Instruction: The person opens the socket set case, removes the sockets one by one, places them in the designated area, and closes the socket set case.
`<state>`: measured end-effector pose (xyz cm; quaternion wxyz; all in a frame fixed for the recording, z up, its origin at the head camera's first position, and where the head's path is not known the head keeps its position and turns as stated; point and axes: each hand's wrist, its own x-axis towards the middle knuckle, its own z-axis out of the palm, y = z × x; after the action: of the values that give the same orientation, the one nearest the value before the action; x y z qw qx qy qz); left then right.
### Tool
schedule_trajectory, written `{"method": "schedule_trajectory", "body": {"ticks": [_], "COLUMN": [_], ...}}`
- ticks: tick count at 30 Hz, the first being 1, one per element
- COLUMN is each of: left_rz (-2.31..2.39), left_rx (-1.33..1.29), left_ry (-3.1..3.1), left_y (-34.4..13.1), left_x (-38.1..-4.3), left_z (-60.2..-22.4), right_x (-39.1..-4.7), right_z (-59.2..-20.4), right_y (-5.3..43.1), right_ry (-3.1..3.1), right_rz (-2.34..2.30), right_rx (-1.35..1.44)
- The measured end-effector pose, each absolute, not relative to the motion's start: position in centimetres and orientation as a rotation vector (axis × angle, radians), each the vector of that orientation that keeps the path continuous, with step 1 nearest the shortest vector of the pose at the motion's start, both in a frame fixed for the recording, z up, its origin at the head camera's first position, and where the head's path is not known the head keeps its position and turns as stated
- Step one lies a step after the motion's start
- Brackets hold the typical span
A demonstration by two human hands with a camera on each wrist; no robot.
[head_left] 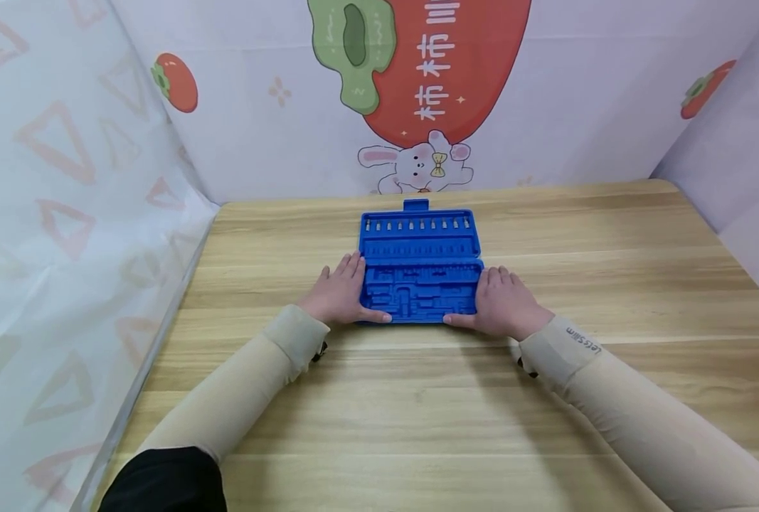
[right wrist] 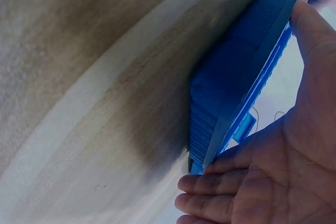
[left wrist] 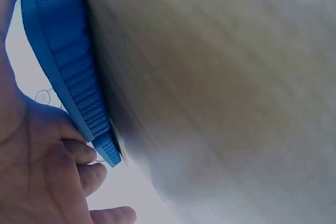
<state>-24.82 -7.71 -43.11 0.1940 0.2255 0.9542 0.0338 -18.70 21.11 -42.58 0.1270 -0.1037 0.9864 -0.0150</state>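
Case (head_left: 420, 264): unfolded flat on tbl (head_left: 417, 405), betw. hands | bits (head_left: 411, 225): in row, far half | L hand (head_left: 339, 290): fingers straight vs. L side, thumb on near edge, nothing clasped | R hand (head_left: 501, 302): same, R side.

Case (head_left: 420, 260) on table (head_left: 411, 412), bits (head_left: 411, 225) in rear half (head_left: 417, 239)

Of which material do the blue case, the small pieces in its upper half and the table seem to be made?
Blue case: probably moulded plastic, matte, with ribs and grained texture.
Small pieces: perhaps metal, greyish; finish too small to judge.
Table: wood or printed laminate, seemingly smooth, showing streaked grain.
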Motion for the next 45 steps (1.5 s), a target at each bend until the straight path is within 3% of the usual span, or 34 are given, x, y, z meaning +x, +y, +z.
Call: {"method": "schedule_trajectory", "body": {"ticks": [31,45], "left_rz": [-0.027,-0.034], "left_rx": [0.638,0.645], "left_ry": [2.671,2.663], "left_y": [-7.8,-7.6], "left_x": [-25.3,-24.8], "left_z": [-42.9,-42.8], "right_x": [-20.1,-23.5], "right_z": [-41.5,-36.7], "right_y": [21.4,20.8], "right_ry": [2.746,2.707], "right_rz": [0.001,-0.072], "right_rx": [-0.357,-0.395]}}
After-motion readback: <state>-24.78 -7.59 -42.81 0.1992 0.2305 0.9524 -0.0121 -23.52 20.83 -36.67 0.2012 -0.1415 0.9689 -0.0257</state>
